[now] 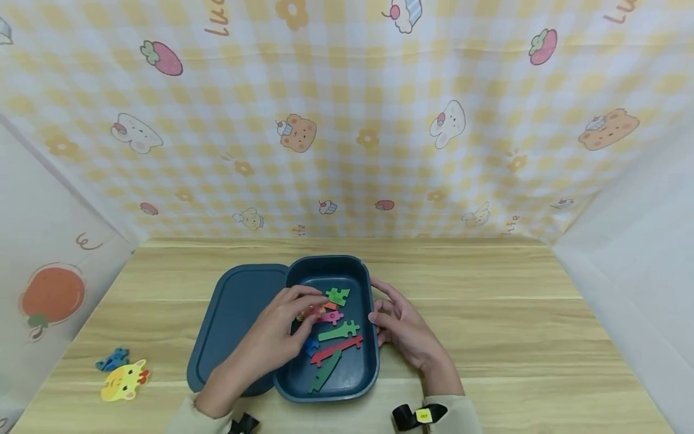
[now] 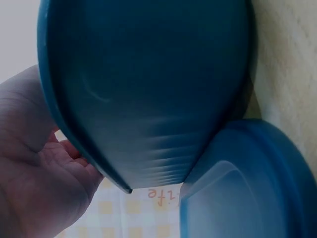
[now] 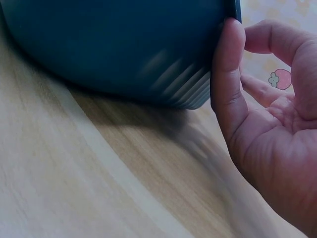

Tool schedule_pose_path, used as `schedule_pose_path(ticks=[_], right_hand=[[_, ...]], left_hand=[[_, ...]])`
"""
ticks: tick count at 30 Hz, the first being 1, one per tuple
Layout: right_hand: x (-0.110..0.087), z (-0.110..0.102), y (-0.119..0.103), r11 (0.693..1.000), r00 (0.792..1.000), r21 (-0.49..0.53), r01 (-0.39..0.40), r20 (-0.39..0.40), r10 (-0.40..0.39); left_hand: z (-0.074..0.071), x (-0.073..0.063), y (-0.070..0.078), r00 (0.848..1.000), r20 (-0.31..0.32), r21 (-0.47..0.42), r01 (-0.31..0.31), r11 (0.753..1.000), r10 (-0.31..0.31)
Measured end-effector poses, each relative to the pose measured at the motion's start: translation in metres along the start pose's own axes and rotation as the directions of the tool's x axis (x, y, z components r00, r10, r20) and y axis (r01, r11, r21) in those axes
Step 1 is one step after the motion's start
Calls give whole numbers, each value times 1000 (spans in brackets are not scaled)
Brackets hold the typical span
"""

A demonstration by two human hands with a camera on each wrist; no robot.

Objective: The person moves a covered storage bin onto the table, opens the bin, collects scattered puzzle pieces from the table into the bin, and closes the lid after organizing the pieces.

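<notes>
A dark blue box (image 1: 355, 377) holds several puzzle pieces: a green piece (image 1: 338, 295), a light green strip (image 1: 340, 331), a red strip (image 1: 337, 351), a dark green strip (image 1: 325, 372) and a blue piece (image 1: 311, 346). My left hand (image 1: 273, 328) reaches over the box's left wall, its thumb and fingers around small pink and orange puzzle pieces (image 1: 313, 311), partly hidden by the fingers. At the right wall, my right hand (image 1: 403, 328) holds the box by its side, thumb at the rim (image 3: 237, 10) and bent fingers along the edge.
The matching blue lid (image 1: 238, 319) lies left of the box, right against it. Farther left on the wooden table (image 1: 515, 337) are a yellow giraffe-face piece (image 1: 125, 381) and a blue piece (image 1: 112, 360). A checked curtain (image 1: 347, 169) hangs behind the table.
</notes>
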State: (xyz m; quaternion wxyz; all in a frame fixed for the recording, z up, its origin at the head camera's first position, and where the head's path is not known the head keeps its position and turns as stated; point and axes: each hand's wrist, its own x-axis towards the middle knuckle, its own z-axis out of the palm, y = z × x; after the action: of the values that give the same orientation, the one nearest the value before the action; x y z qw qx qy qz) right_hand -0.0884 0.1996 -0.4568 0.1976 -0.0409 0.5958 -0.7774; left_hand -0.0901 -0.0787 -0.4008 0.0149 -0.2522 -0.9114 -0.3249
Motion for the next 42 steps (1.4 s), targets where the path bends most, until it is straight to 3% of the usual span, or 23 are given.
schedule_pose_path(ticks=[9, 16, 22, 26, 36, 42], right_hand=[[0, 1, -3, 1000, 1000, 6, 2, 14, -3], [0, 0, -3, 1000, 1000, -1, -7, 12, 7], [-2, 0, -4, 1000, 1000, -2, 1, 16, -1], [-2, 0, -4, 1000, 1000, 2, 7, 21, -7], [-3, 0, -3, 1000, 1000, -7, -3, 15, 3], [-2, 1, -3, 1000, 1000, -2, -4, 11, 4]], left_hand=[[-1, -2, 0, 1000, -16, -7, 25, 1000, -25], [-12, -7, -1, 999, -33, -47, 40, 998, -42], [-22, -19, -9, 996, -87, 21, 39, 999, -37], [-30, -29, -18, 992, -121, 76, 49, 996, -40], [-50, -67, -43, 972, -223, 118, 98, 988, -70], [-72, -97, -71, 954, -289, 151, 132, 980, -84]])
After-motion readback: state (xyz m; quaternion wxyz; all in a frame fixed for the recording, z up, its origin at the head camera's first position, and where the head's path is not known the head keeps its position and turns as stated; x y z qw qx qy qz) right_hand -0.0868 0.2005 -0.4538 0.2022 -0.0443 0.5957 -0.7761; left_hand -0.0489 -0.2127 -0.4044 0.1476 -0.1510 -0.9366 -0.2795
